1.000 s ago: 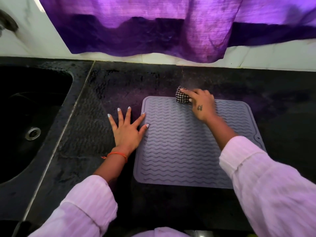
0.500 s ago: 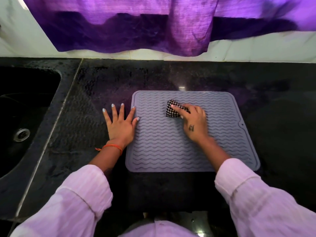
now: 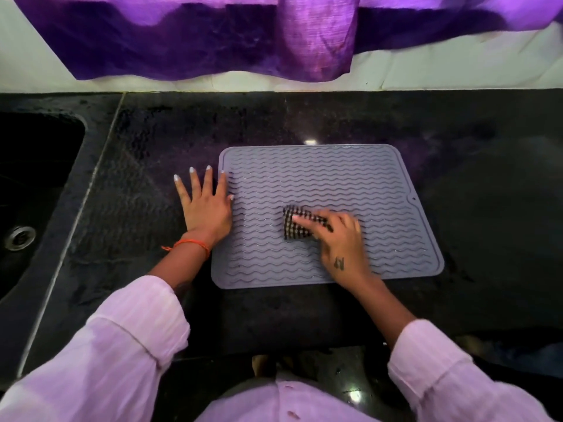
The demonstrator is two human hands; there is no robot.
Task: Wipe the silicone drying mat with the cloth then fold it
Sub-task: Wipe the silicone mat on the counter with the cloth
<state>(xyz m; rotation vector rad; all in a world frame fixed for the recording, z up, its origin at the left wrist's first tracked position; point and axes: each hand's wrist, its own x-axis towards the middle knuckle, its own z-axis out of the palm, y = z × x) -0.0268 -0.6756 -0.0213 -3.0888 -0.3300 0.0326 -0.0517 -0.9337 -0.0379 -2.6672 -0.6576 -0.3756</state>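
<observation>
The right hand (image 3: 341, 245) has slid the checked cloth (image 3: 300, 226) from the far edge of the mat (image 3: 350, 178) to its middle, nearer the person; the hand looks blurry.

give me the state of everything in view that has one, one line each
silicone drying mat: flat and unfolded on the counter
cloth: bunched, on the mat under the right hand
right hand: fingers over the cloth, pressing it to the mat
left hand: fingers spread flat at the mat's left edge
curtain: hanging behind the counter

Checked cloth (image 3: 297, 226) on grey mat (image 3: 335, 184)
</observation>
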